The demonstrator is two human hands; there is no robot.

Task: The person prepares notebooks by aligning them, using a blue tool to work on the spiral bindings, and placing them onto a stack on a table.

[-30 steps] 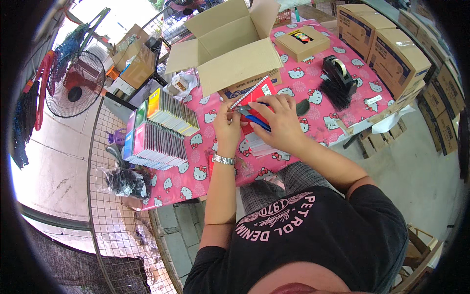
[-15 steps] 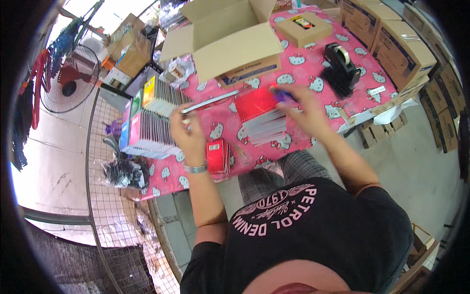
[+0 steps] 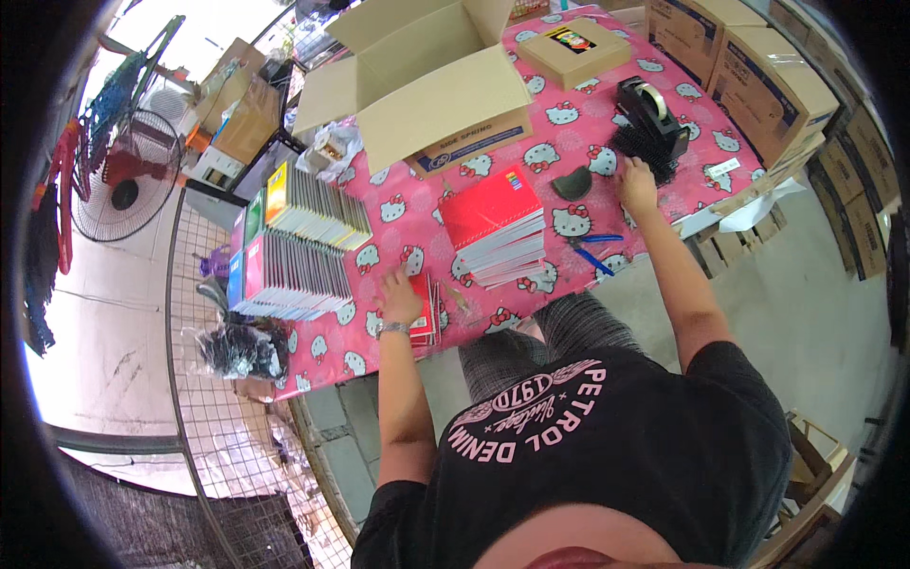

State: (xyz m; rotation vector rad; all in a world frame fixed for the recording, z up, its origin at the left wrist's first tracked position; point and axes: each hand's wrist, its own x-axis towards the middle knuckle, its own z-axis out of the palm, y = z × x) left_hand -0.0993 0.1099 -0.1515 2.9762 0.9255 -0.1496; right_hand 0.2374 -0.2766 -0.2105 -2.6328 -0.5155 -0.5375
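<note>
My left hand [image 3: 398, 296] lies with fingers spread over a small pile of red booklets [image 3: 426, 324] near the table's front edge. To the right, the fingers of my right hand [image 3: 638, 187] reach the edge of a bundle of thin black bristle-like strands [image 3: 645, 156]; whether they touch it is unclear. Between my hands stands a tall stack of red-covered booklets [image 3: 493, 209], its white page edges fanned toward me. Blue-handled pliers [image 3: 594, 254] lie to the right of that stack. Just beyond them rests a dark green half-round piece [image 3: 572, 184].
Tight rows of colourful booklets [image 3: 289, 275] stand at the left. An open carton [image 3: 445, 104] fills the back, beside a flat brown box [image 3: 573, 52]. A black tape dispenser [image 3: 654, 109] stands behind the strands. Stacked cartons [image 3: 773, 90] line the right edge.
My right hand has let go of the blue-handled pliers and moved right to the black strands. My left hand has dropped to the small booklets; the long pale strip it held is no longer visible.
</note>
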